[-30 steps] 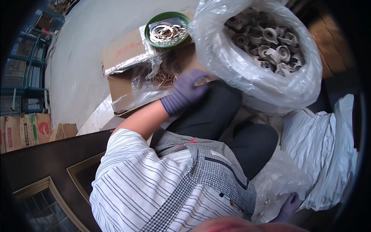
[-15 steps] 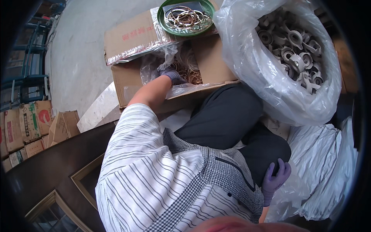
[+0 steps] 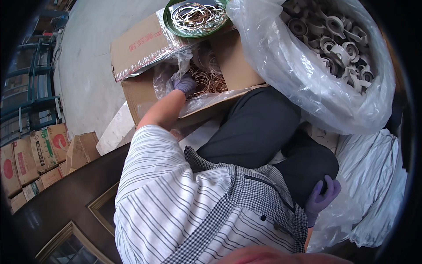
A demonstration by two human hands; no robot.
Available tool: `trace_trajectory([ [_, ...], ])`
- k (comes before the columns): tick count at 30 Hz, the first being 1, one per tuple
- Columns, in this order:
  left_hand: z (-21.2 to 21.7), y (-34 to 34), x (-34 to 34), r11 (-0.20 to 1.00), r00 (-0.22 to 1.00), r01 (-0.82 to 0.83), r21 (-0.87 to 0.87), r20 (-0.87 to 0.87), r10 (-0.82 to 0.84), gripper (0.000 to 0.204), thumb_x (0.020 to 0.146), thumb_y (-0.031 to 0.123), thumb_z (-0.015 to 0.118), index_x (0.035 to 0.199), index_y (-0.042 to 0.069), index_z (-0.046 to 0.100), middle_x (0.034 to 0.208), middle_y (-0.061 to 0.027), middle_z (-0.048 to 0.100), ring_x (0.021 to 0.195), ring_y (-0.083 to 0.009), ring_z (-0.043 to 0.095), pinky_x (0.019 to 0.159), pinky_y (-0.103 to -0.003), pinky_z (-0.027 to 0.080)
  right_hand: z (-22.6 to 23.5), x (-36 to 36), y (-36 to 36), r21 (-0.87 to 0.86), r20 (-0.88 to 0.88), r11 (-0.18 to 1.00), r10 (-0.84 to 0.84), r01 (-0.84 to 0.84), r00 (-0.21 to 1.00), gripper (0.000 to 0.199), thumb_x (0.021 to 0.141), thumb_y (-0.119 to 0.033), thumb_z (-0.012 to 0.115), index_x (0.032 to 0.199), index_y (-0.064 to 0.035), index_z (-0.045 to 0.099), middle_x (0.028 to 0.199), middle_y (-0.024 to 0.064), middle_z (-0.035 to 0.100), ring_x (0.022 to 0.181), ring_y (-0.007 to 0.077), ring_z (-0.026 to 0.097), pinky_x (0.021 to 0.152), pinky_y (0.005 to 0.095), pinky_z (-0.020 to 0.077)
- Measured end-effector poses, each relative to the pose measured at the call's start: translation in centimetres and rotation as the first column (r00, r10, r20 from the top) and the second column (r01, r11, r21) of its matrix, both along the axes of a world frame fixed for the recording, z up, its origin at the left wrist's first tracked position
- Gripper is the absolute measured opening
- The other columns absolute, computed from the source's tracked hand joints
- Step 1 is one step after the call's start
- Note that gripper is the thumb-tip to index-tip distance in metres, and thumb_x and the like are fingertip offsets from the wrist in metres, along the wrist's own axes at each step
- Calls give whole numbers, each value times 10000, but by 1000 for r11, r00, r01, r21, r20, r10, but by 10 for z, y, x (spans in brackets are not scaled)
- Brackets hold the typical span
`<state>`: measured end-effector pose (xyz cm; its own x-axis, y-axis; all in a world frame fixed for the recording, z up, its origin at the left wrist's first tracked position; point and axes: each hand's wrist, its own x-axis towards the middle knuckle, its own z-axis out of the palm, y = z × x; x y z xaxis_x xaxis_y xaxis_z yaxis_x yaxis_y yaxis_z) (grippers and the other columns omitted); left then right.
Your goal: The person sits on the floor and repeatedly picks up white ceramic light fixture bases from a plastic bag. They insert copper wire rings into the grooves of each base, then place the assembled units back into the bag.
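My left hand [image 3: 185, 84], in a purple glove, reaches into an open cardboard box [image 3: 147, 94] at the far middle. Beside it lie many thin copper-coloured wire rings [image 3: 208, 82] in a clear plastic liner [image 3: 165, 80]. Its fingers point down into the box and are mostly hidden, so I cannot make out a grip. My right hand [image 3: 323, 196], also in a purple glove, rests against my right knee with fingers apart, loosely bent and holding nothing.
A green round tray [image 3: 174, 29] with metal rings sits on the box's flap. To the right stands a large clear plastic bag [image 3: 281, 75] of grey ring-shaped parts [image 3: 340, 53]. White sheeting [image 3: 373, 176] lies below it. Cartons [image 3: 41, 152] are stacked at the left, near a dark panel [image 3: 83, 189].
My left hand has drawn back slightly toward the box's left side, and more of the copper-coloured rings show. The whole view has shifted a little. My right hand stays at the knee.
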<state>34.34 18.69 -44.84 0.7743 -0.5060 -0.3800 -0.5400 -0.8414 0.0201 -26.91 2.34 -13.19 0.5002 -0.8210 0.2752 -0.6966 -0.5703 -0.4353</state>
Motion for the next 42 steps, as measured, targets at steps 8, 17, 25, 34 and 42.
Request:
trace_trajectory([
  [8, 125, 12, -13, 965, 877, -124, -233, -480, -2, 582, 743, 415, 782, 1164, 17, 726, 1071, -205, 746, 1008, -324, 705, 931, -413, 538, 6, -12, 6, 2, 32, 999, -36, 36, 999, 271, 962, -96, 650, 1217, -5, 655, 1140, 146, 509, 1051, 299, 530, 937, 403, 448],
  [17, 200, 12, -38, 934, 980, 43, -355, -168, -109, 492, 775, 350, 766, 1138, 20, 736, 1028, -194, 757, 945, -303, 721, 892, -394, 549, -2, -14, 6, 8, 117, 1000, -13, 13, 993, 325, 937, -81, 674, 1253, -10, 656, 1155, 155, 530, 1081, 311, 531, 971, 412, 449],
  [25, 276, 9, -58, 683, 870, -332, -651, -491, -45, 367, 845, 196, 751, 1131, -33, 735, 1009, -91, 777, 870, -149, 711, 820, -303, 542, 28, 27, 8, -38, 99, 996, 89, -86, 991, 440, 870, -69, 739, 1297, -24, 642, 1239, 180, 599, 1157, 339, 572, 1011, 440, 470],
  [34, 381, -15, -151, 324, 453, -685, -652, -730, -511, 286, 926, 104, 628, 1152, -70, 659, 1053, -128, 748, 1047, -212, 702, 1003, -357, 521, 52, 169, 7, 394, 540, 721, 322, -571, 778, 1004, 817, -257, 884, 1608, -44, 302, 1452, 243, 496, 1275, 352, 576, 1075, 447, 491],
  [42, 403, -43, -246, 622, 306, -401, -672, -739, -601, 512, 889, 156, 787, 1330, -26, 602, 1081, -54, 706, 983, -124, 651, 931, -300, 539, 32, 208, -22, 558, 822, 262, -46, -787, 567, 440, 974, -195, 722, 1321, 23, 560, 1251, 93, 648, 1217, 179, 600, 1090, 327, 462],
])
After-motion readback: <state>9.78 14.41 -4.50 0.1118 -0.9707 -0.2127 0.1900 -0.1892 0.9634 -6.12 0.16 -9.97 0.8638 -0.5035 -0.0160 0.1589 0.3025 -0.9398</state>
